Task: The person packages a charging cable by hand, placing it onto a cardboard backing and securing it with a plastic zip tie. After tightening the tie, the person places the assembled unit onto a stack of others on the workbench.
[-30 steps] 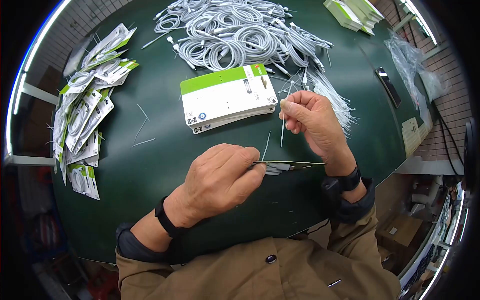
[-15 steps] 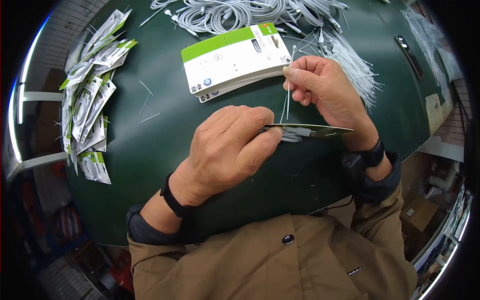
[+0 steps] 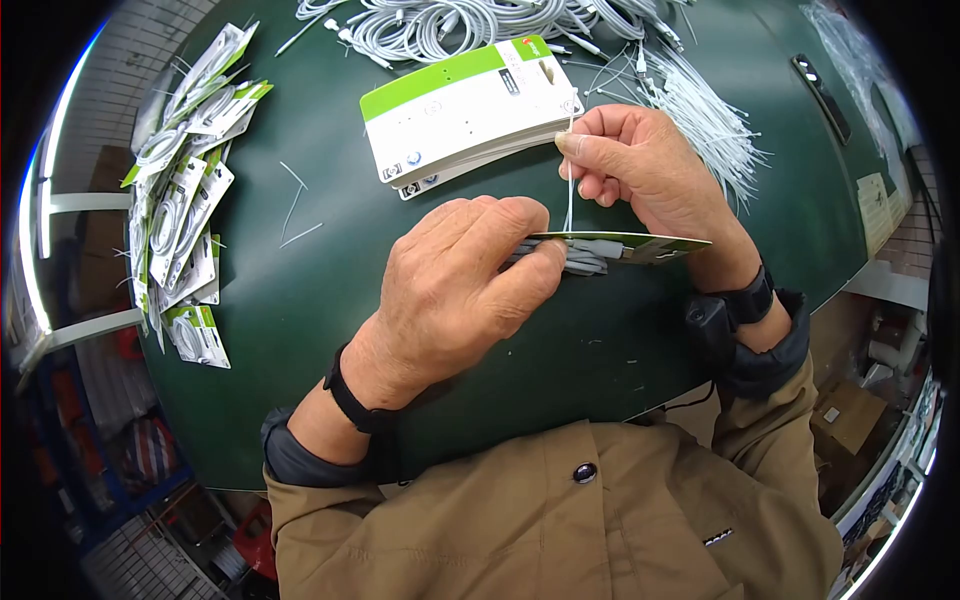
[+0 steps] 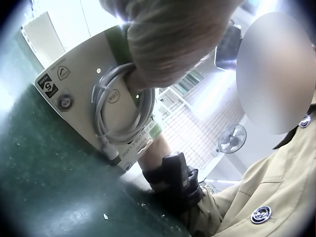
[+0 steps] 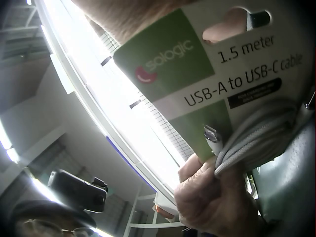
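In the head view my left hand (image 3: 450, 280) grips a cardboard card (image 3: 685, 243) edge-on, together with a coiled grey USB cable (image 3: 590, 262) on its near face. The left wrist view shows the cable loop (image 4: 101, 106) lying against the white and green card (image 4: 79, 91). "USB-A to USB-C cable" is printed on it in the right wrist view. Between thumb and forefinger, my right hand (image 3: 655, 170) pinches a thin white cable tie (image 3: 570, 205), whose strands run down to the card's back, just beside my left fingertips.
A stack of printed cards (image 3: 470, 115) lies behind my hands. Grey coiled cables (image 3: 470, 25) are heaped beyond it, loose cable ties (image 3: 705, 120) to its right. Carded cables (image 3: 180, 215) pile up at the left. A phone (image 3: 822, 98) lies at the far right.
My right hand has moved down and in towards the card. The white strands, apart earlier, now run close together. My left hand keeps its grip, while the head view has shifted.
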`<action>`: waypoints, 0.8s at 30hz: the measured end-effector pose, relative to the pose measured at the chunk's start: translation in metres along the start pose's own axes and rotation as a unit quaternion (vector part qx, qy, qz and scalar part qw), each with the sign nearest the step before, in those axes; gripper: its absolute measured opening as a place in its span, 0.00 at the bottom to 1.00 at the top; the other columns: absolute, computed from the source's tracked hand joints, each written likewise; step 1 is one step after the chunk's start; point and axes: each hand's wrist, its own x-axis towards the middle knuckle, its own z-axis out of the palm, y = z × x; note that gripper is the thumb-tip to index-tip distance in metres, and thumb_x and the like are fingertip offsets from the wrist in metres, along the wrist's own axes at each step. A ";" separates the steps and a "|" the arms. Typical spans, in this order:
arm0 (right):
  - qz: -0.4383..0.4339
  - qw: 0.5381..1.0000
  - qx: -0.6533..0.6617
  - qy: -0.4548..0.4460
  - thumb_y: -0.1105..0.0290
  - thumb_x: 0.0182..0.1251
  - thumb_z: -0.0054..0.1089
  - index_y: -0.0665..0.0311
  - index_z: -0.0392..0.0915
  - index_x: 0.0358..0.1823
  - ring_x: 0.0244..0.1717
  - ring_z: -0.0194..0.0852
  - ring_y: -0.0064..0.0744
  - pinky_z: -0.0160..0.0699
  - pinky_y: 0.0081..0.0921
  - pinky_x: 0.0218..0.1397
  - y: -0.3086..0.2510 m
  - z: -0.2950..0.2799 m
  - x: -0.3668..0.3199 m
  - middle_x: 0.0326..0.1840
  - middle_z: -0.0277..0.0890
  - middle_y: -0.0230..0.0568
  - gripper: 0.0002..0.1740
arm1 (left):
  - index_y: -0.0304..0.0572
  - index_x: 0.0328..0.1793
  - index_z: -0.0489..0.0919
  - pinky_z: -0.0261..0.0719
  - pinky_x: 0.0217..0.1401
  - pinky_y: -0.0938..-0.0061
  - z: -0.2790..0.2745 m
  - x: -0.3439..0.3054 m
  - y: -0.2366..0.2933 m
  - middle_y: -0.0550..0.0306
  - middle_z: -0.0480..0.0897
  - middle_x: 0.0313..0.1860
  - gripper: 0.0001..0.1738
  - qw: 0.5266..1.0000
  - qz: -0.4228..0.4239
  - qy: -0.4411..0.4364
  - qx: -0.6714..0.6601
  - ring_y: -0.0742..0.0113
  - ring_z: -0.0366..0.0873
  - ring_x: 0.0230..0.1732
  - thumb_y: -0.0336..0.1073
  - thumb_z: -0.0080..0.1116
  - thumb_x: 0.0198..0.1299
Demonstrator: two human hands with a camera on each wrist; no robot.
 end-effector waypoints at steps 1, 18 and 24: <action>-0.002 1.000 -0.004 -0.005 0.60 0.75 0.70 0.66 0.86 0.46 0.32 0.83 0.14 0.81 0.11 0.35 0.001 0.000 0.000 0.36 0.88 0.36 0.14 | 0.38 0.38 0.84 0.81 0.32 0.69 0.000 0.001 0.001 0.54 0.84 0.38 0.13 1.000 -0.002 0.000 0.002 0.60 0.83 0.33 0.20 0.71 0.44; 0.055 0.980 0.114 -0.150 0.62 0.79 0.65 0.68 0.84 0.46 0.30 0.79 0.12 0.79 0.12 0.35 -0.015 0.005 -0.005 0.33 0.85 0.32 0.14 | 0.37 0.36 0.83 0.84 0.36 0.69 -0.003 0.007 0.002 0.53 0.86 0.39 0.10 1.000 0.014 0.000 0.003 0.59 0.87 0.35 0.21 0.70 0.46; 0.006 0.973 -0.024 -0.230 0.63 0.79 0.65 0.70 0.90 0.49 0.32 0.78 0.10 0.79 0.11 0.37 -0.015 -0.001 -0.003 0.34 0.86 0.32 0.15 | 0.35 0.34 0.83 0.88 0.38 0.71 -0.005 0.010 0.004 0.50 0.88 0.43 0.07 1.000 0.022 -0.008 0.008 0.60 0.89 0.37 0.21 0.70 0.48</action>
